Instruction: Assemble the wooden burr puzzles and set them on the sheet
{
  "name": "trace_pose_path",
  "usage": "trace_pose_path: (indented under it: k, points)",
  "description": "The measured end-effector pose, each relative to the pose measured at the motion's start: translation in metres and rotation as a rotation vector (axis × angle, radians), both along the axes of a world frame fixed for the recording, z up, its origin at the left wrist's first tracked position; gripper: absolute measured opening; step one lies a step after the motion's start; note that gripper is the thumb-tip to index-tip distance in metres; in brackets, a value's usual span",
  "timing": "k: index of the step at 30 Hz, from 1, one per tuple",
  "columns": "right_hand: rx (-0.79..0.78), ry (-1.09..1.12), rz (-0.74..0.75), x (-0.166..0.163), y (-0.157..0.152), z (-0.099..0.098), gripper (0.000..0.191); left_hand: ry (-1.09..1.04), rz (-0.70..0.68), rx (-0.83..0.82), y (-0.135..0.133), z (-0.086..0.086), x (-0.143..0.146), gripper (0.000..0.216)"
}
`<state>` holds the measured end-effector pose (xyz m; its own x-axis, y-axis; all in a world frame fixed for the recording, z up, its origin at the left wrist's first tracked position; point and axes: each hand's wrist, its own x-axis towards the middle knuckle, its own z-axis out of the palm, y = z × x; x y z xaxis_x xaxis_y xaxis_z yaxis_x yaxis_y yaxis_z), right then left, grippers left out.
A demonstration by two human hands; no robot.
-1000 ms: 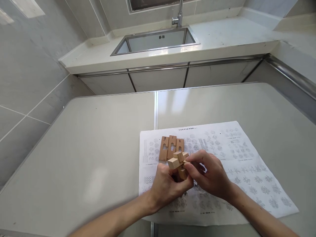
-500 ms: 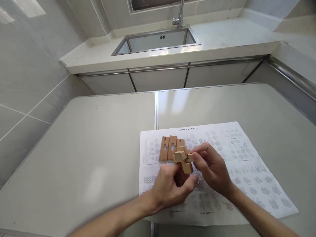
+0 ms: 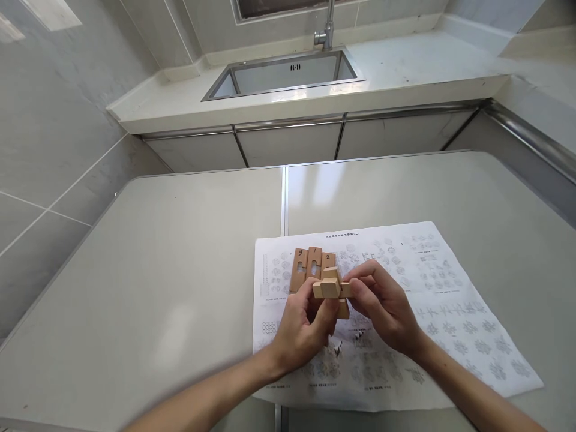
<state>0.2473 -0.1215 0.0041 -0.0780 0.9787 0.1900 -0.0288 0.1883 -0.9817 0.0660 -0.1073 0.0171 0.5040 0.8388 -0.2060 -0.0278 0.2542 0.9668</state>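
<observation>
In the frame's lower middle, my left hand (image 3: 299, 327) and right hand (image 3: 384, 309) both pinch the wooden block cluster (image 3: 330, 288); if one pinch becomes loose, a piece may fall onto the printed sheet (image 3: 472, 312).

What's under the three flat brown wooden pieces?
A white printed paper sheet, visible through slots in the left piece and middle piece. Print beneath the solid wood is covered. The pale wooden block assembly hides the lower end of the right piece.

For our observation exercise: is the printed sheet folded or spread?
Spread: the printed sheet lies open on the table, its diagrams showing around the numbered wooden pieces.
</observation>
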Motion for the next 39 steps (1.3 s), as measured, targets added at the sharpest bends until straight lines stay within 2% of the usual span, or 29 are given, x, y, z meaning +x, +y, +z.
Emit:
trace_pose_path:
  k: [11, 18, 24, 28, 39]
  points:
    - [0.005, 0.002, 0.017, 0.0, 0.0, -0.007, 0.013, -0.111, -0.058, -0.142, 0.008, -0.002, -0.004, 0.045]
    - [-0.027, 0.005, -0.015, -0.005, -0.003, -0.012, 0.012, -0.101, -0.033, -0.146, 0.007, -0.006, -0.005, 0.045]
    - [0.007, -0.033, -0.062, -0.008, -0.003, -0.012, 0.01, -0.107, -0.009, -0.129, 0.011, -0.005, -0.002, 0.045]
    - [-0.014, 0.002, -0.07, -0.009, -0.003, -0.014, 0.008, -0.168, -0.03, -0.149, 0.013, -0.003, -0.001, 0.046]
    - [-0.079, -0.028, -0.123, -0.014, -0.002, -0.007, 0.017, -0.176, 0.052, -0.144, 0.013, 0.001, 0.002, 0.045]
